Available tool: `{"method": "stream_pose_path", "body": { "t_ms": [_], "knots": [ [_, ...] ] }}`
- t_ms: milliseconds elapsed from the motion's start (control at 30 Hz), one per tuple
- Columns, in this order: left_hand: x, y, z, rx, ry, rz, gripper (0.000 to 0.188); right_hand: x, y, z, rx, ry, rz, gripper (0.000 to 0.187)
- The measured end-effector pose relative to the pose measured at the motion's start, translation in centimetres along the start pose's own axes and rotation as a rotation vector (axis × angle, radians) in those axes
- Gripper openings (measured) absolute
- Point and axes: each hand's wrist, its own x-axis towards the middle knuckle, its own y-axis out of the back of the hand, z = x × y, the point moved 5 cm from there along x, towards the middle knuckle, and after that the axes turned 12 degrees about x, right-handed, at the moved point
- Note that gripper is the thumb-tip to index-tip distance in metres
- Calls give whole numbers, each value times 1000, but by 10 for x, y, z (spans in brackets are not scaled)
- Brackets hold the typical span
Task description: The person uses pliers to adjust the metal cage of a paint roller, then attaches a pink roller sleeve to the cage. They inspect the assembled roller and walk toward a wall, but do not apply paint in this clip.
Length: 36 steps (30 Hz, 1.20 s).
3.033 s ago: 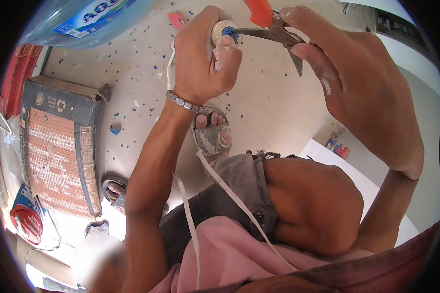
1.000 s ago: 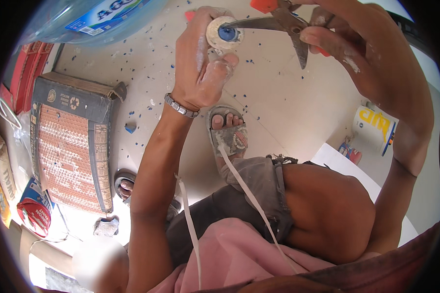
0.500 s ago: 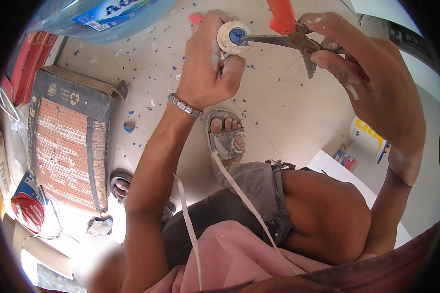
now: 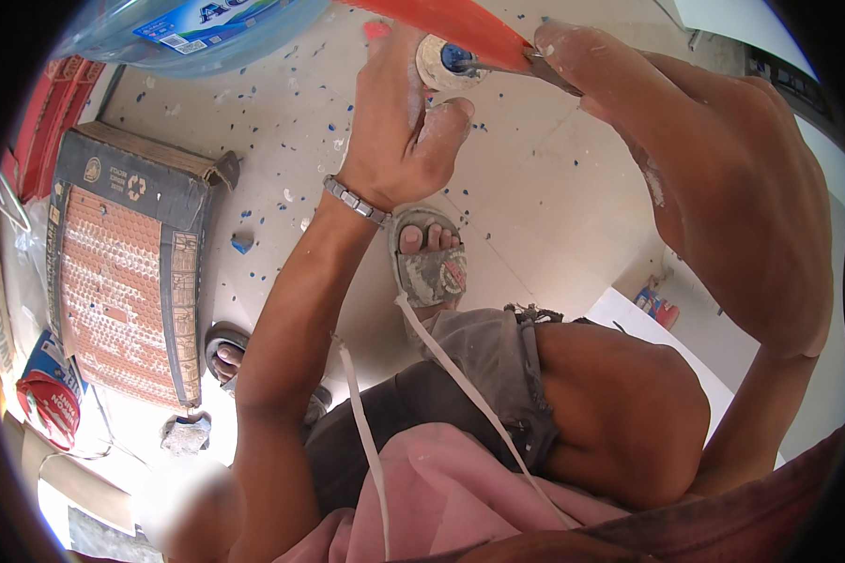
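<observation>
My left hand [image 4: 394, 131] is closed around a whitish round piece [image 4: 431, 68], its end facing up. A blue core [image 4: 454, 56] fills the middle of that end. My right hand [image 4: 704, 159] grips a pair of red-handled snips [image 4: 460, 23] near the pivot, thumb and fingers pinched on the metal. One pointed blade reaches left into the blue core. A red handle slants up and left above the piece. My right fingers and the snips' other parts are partly hidden behind the hand.
Blue scraps litter the tiled floor [image 4: 526, 188]. A large clear bottle [image 4: 291, 28] stands at the far left, above a black-edged box [image 4: 113, 310] with a perforated face. A red-lidded paint can [image 4: 52, 408] lies lower left. My sandalled foot [image 4: 432, 267] is below my hands.
The snips have turned, so the red handle now slants left over the round piece. My right hand has rolled over and moved slightly left. My left hand stays nearly in place.
</observation>
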Motion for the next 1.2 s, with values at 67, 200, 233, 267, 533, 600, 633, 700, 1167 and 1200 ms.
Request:
{"method": "stream_pose_path", "body": {
  "t_ms": [67, 200, 233, 267, 533, 600, 633, 700, 1167, 1200],
  "knots": [
    [4, 0, 6, -163, 35, 84, 42, 3, 1, 2, -69, 118, 37, 39],
    [3, 2, 6, 21, -66, -11, 44, -4, -1, 27, 183, 49, 53, 39],
    [4, 0, 5, 50, -123, -12, 43, -9, 1, 33, 253, 3, 67, 40],
    [3, -2, 8, 17, -49, -22, 44, -14, 3, 40, 307, -34, 80, 40],
    [3, -7, 18, 35, -169, 19, 42, -28, -3, 51, 414, -65, 69, 42],
    [4, -9, 22, 83, -131, 77, 48, -26, -8, 50, 389, -40, 47, 42],
    [4, -10, 23, 107, -112, 105, 52, -25, -8, 51, 357, -53, 39, 42],
    [1, -14, 13, 73, -5, 83, 55, -28, -7, 54, 276, -105, 28, 41],
    [2, -17, 16, 47, 0, 79, 62, -37, -9, 55, 371, -137, 81, 39],
    [0, -18, 8, 35, -1, 77, 62, -41, -10, 62, 390, -107, 99, 39]
  ]
}}
